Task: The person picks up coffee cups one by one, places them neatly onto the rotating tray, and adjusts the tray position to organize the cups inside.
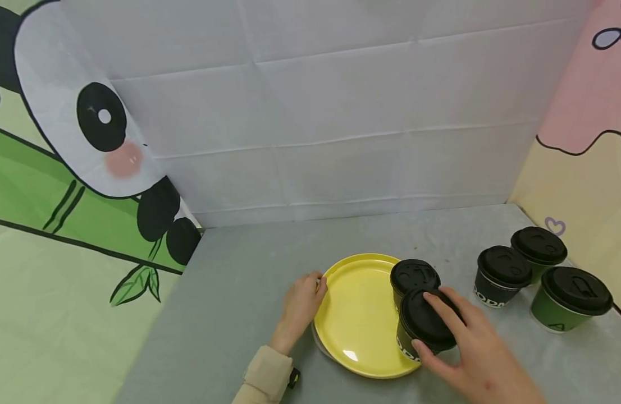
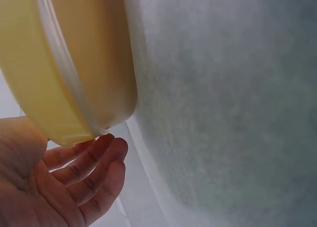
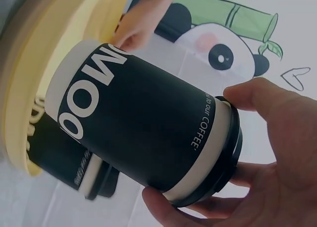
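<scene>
My left hand grips the left rim of a round yellow plate. In the left wrist view, its curled fingers meet the edge of the plate. My right hand holds a dark paper coffee cup around its black lid, thumb on one side and fingers on the other. White lettering runs around this cup, which is over the plate's right side. Just behind it, a second lidded coffee cup stands at the plate's right part, partly hidden by the held one.
To the right on the grey table stand three more lidded cups: a black one, a green one and another behind. A white cloth wall rises at the back, with a panda print on the left.
</scene>
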The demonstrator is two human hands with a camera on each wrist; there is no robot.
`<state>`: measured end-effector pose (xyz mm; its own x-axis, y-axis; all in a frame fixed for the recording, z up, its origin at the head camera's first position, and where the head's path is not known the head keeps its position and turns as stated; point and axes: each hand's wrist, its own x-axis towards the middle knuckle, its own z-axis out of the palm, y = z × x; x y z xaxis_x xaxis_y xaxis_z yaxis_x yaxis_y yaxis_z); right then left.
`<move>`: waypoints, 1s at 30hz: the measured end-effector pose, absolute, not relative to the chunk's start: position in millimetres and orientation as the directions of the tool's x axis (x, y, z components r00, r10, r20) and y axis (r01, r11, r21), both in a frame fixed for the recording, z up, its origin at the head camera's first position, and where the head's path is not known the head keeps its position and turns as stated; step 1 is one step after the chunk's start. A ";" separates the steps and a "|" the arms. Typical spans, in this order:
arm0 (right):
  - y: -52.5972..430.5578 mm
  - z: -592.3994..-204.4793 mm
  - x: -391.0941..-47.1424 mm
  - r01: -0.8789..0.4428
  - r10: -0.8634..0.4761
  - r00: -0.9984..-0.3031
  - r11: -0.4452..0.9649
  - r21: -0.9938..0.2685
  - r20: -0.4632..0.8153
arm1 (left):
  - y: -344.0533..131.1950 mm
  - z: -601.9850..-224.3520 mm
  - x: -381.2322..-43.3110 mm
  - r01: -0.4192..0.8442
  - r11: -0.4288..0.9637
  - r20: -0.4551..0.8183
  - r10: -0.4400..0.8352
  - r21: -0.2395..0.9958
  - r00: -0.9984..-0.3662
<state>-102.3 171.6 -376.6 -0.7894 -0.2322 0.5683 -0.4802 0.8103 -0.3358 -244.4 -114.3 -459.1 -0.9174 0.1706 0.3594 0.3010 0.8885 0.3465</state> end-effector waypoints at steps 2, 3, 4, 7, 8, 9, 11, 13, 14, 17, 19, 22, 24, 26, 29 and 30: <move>167.5 -379.5 -103.1 -0.481 -0.237 -0.796 0.807 -0.344 0.557 | -114.0 -459.7 -244.9 0.295 0.893 0.359 0.167 0.340 -0.918; 165.9 -381.3 -103.8 -0.486 -0.242 -0.793 0.804 -0.342 0.559 | -113.9 -460.0 -245.2 0.294 0.894 0.357 0.167 0.338 -0.919; 164.4 -383.2 -104.6 -0.495 -0.248 -0.787 0.801 -0.337 0.565 | -113.8 -460.3 -245.3 0.295 0.895 0.359 0.168 0.336 -0.918; 160.3 -389.1 -106.3 -0.512 -0.263 -0.780 0.791 -0.336 0.568 | -114.0 -461.7 -244.8 0.300 0.892 0.358 0.172 0.338 -0.918; 159.0 -391.2 -107.0 -0.520 -0.268 -0.773 0.788 -0.332 0.574 | -114.1 -462.2 -244.7 0.301 0.890 0.356 0.173 0.342 -0.918; 157.7 -393.1 -107.5 -0.520 -0.271 -0.776 0.786 -0.334 0.569 | -114.2 -462.5 -244.5 0.300 0.889 0.355 0.173 0.345 -0.919; 154.8 -396.7 -108.1 -0.518 -0.275 -0.782 0.786 -0.338 0.559 | -114.3 -463.1 -244.2 0.303 0.888 0.357 0.174 0.345 -0.918; 152.0 -400.0 -108.6 -0.515 -0.277 -0.787 0.787 -0.339 0.552 | -114.0 -463.0 -244.2 0.307 0.889 0.366 0.176 0.340 -0.914; 150.7 -401.6 -108.5 -0.513 -0.277 -0.788 0.788 -0.339 0.550 | -113.9 -463.2 -244.5 0.309 0.890 0.370 0.177 0.334 -0.912; 147.8 -405.8 -108.0 -0.513 -0.279 -0.788 0.790 -0.335 0.548 | -113.7 -463.5 -244.8 0.312 0.894 0.380 0.179 0.322 -0.907; 146.4 -408.4 -107.9 -0.515 -0.282 -0.786 0.791 -0.330 0.551 | -113.6 -463.6 -244.7 0.314 0.895 0.384 0.182 0.316 -0.905; 144.6 -412.4 -109.1 -0.525 -0.297 -0.780 0.789 -0.319 0.550 | -114.0 -463.9 -244.2 0.317 0.895 0.389 0.183 0.314 -0.903; 143.9 -414.7 -110.6 -0.532 -0.308 -0.776 0.789 -0.309 0.550 | -113.6 -463.1 -244.2 0.317 0.893 0.389 0.181 0.319 -0.903; 142.8 -417.3 -111.4 -0.543 -0.320 -0.769 0.784 -0.301 0.553 | -114.4 -463.7 -243.4 0.317 0.892 0.384 0.182 0.323 -0.905; 141.5 -420.4 -112.5 -0.560 -0.331 -0.755 0.775 -0.292 0.566 | -115.5 -465.0 -243.0 0.315 0.890 0.383 0.180 0.330 -0.906; 141.3 -421.0 -112.7 -0.564 -0.334 -0.750 0.774 -0.289 0.570 | -115.8 -465.3 -243.0 0.318 0.890 0.387 0.180 0.328 -0.904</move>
